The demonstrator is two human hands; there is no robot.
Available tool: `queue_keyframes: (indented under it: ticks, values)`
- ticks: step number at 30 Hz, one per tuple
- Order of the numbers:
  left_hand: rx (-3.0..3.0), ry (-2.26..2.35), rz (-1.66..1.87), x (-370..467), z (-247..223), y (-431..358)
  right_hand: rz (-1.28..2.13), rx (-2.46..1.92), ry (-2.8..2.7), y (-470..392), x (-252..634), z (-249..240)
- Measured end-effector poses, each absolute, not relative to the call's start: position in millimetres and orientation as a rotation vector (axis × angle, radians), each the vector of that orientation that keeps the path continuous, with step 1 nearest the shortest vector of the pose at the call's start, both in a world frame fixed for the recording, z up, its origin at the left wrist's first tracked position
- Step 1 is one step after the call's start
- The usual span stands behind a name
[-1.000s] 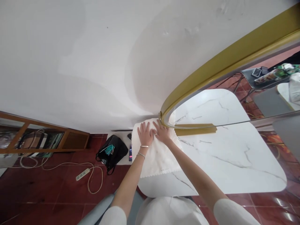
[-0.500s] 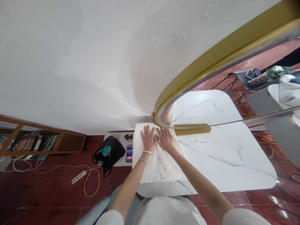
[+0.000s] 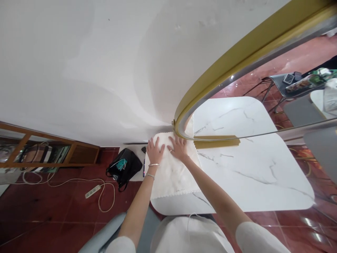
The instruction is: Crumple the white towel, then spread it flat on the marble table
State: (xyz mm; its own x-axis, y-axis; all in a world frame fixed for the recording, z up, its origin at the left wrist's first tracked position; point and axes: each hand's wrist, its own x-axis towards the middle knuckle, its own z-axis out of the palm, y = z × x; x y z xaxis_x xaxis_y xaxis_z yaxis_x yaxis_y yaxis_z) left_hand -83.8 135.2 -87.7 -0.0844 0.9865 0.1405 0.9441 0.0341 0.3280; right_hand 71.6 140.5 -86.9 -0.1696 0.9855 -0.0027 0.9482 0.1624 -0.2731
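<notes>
A white cloth (image 3: pixel 171 179) with a scalloped edge lies spread over the left end of the marble-patterned white table (image 3: pixel 247 175), against the wall. My left hand (image 3: pixel 155 153) rests flat on the cloth near its left edge, fingers spread; a bracelet and a bangle are on that wrist. My right hand (image 3: pixel 179 149) lies palm down on the far part of the cloth, fingers apart, with a ring on one finger. Its fingertips are close to the bottom of the gold-framed mirror (image 3: pixel 210 95).
A black bag (image 3: pixel 125 168) sits on a pale surface left of the table, beside a phone (image 3: pixel 144 168) partly covered by the cloth. A power strip (image 3: pixel 92 191) with its cord lies on the red tiled floor. A wooden cabinet (image 3: pixel 84 153) stands along the wall.
My hands have moved apart: the left slid leftward over the cloth toward its edge. The cloth looks flatter between them and now covers more of the phone.
</notes>
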Motion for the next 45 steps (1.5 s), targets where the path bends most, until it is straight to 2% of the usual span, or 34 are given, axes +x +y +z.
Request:
queue_keyframes:
  ticks: [9,17,23,27,36,39,45]
  values:
    - [1.847,2.055,0.719,-107,-92,50,0.231,-1.44,-2.52,96,49,-89]
    - [2.009,2.173,0.618,-95,-87,-45,0.236,-1.395,-2.502,3,70,-89]
    - [2.177,2.07,0.403,-88,-79,-107,0.21,-1.464,-2.443,-42,82,-89]
    - [2.179,2.109,0.396,-84,-78,-97,0.239,-1.499,-2.444,-23,85,-88]
    - [2.256,1.974,0.404,-48,-75,-2,0.179,-1.622,-2.322,54,128,-89]
    - [2.268,1.965,0.441,-33,-77,-20,0.165,-1.596,-2.307,22,148,-89]
    - [2.313,1.834,0.388,13,-75,-65,0.174,-1.736,-2.333,-104,179,-85]
